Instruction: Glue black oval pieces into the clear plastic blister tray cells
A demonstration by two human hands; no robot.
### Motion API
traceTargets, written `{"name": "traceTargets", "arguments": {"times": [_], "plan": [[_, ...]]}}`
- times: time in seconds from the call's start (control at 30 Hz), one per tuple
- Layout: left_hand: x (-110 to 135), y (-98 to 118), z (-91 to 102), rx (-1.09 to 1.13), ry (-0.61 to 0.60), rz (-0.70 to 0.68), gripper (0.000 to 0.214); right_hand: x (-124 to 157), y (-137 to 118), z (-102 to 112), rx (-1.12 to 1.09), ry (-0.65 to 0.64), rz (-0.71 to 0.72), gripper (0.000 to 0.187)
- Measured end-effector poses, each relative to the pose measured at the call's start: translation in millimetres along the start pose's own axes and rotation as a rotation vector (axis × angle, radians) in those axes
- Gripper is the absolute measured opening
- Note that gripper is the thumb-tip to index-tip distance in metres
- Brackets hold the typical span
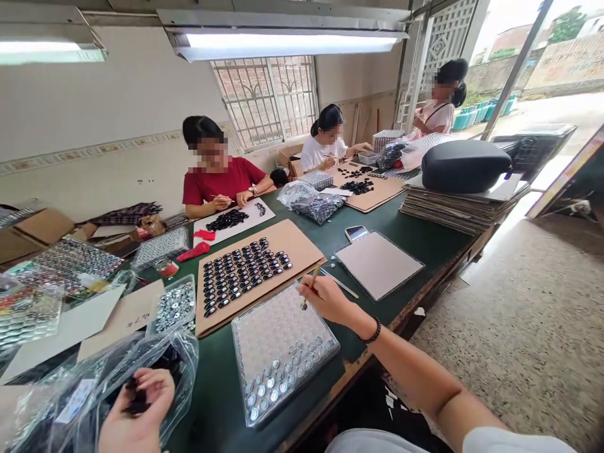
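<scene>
My left hand (144, 399) is at the mouth of a clear plastic bag (182, 365), its fingers curled round a few small black pieces (136, 399). Between the fingers of my right hand (325, 301) is a thin wooden stick (315, 275), held upright with a dark tip pointing down. Below that tip lies a clear plastic tray (283, 333) of round cells. Shiny round pieces (271, 384) fill its near rows. Just beyond, a brown cardboard sheet (302, 242) bears rows of black oval pieces with pale centres (240, 270).
A box of silvery round parts (174, 302) stands left of the cardboard. A covered flat tray (380, 264) and a phone (357, 233) lie to the right. Several people work across the green table (214, 384). A black case (465, 165) rests on stacked boards (438, 204).
</scene>
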State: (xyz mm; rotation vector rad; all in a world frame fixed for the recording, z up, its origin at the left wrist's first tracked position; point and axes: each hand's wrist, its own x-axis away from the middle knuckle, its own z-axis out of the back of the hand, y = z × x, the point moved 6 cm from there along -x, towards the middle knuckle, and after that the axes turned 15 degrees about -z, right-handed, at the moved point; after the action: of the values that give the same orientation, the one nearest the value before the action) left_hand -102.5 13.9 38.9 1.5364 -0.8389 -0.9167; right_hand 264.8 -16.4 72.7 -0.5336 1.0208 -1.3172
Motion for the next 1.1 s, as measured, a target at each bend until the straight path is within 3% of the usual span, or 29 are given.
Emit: {"name": "traceTargets", "arguments": {"times": [0.07,0.13,0.2,0.27,0.33,0.47,0.57,0.83,1.1], "plan": [[5.5,-10.2,-11.0,0.33,-0.029,0.201,0.005,-16.7,-3.2,-9.4,-0.066,-0.041,0.007,0.031],[14.1,-18.1,-20.8,0.673,0.018,0.39,0.017,-35.4,-3.7,-21.2,-0.115,-0.082,0.005,0.032],[20.8,-19.3,-32.4,0.924,0.06,0.466,0.025,-53.7,-0.3,-33.6,-0.15,-0.097,-0.008,0.033],[25.6,-18.0,-49.9,1.023,0.029,0.475,0.027,-67.9,8.2,-45.1,-0.196,-0.093,-0.042,0.033],[29.5,-18.8,-73.8,0.991,-0.059,0.469,0.027,-75.7,20.0,-54.7,-0.253,-0.083,-0.088,0.034],[36.4,-31.1,-120.9,0.727,-0.271,0.425,0.024,-74.9,42.4,-65.5,-0.378,-0.082,-0.166,0.037],[44.2,-43.1,-138.2,0.566,-0.37,0.372,0.015,-69.3,49.7,-70.2,-0.465,-0.098,-0.208,0.039],[59.0,-52.5,-133.0,0.327,-0.442,0.273,0.029,-55.9,41.6,-85.8,-0.594,-0.226,-0.26,0.041],[56.7,-53.1,-129.4,0.228,-0.39,0.293,0.035,-49.8,40.2,-85.2,-0.631,-0.24,-0.298,0.041]]}}
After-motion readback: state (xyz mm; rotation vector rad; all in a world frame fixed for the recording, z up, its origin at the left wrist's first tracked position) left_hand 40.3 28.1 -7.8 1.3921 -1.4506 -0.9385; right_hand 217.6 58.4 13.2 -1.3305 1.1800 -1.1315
